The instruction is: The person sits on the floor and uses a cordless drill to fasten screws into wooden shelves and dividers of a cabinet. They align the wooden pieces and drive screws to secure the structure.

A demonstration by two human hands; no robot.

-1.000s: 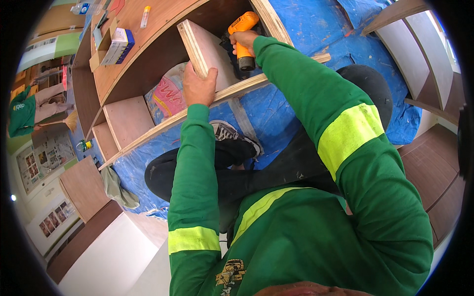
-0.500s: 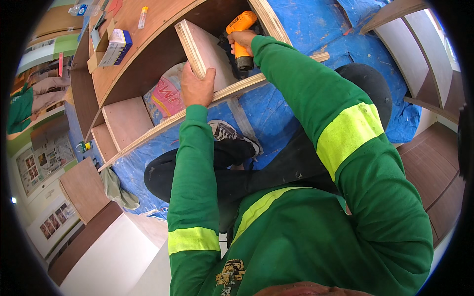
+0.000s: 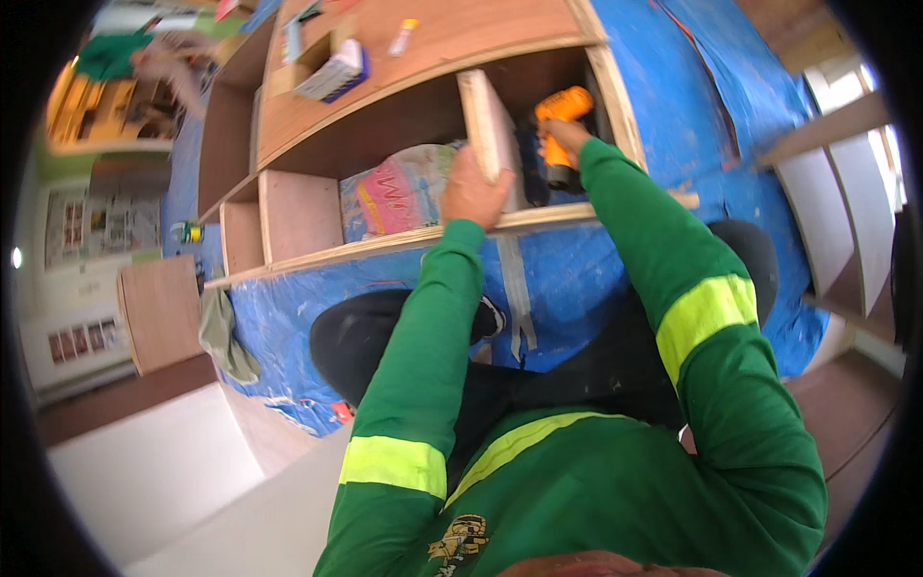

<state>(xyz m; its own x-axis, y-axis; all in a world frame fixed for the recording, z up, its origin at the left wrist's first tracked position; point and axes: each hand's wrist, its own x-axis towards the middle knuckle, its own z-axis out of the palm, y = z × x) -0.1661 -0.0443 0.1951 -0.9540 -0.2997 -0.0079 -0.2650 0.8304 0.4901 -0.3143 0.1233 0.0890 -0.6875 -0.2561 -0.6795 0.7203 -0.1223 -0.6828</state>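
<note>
My left hand (image 3: 475,192) grips the near end of an upright plywood divider (image 3: 484,117) inside a low wooden cabinet frame (image 3: 428,60). Its fingers wrap round the panel's edge, close above the front rail (image 3: 385,246). To the right of that divider, my right hand (image 3: 565,137) is closed round the handle of an orange cordless drill (image 3: 567,100). The drill is inside the right-hand compartment, its black base toward me. Its tip and whatever it touches cannot be made out.
A pink printed sack (image 3: 392,197) lies in the middle compartment. On the cabinet top are an open cardboard box (image 3: 332,75) and a small orange-capped tube (image 3: 404,37). Blue tarp (image 3: 567,274) covers the floor round my legs. Curved panels (image 3: 825,202) stand at the right.
My view has turned, so the cabinet and both hands appear farther right and more level. My left hand stays on the divider and my right hand on the drill.
</note>
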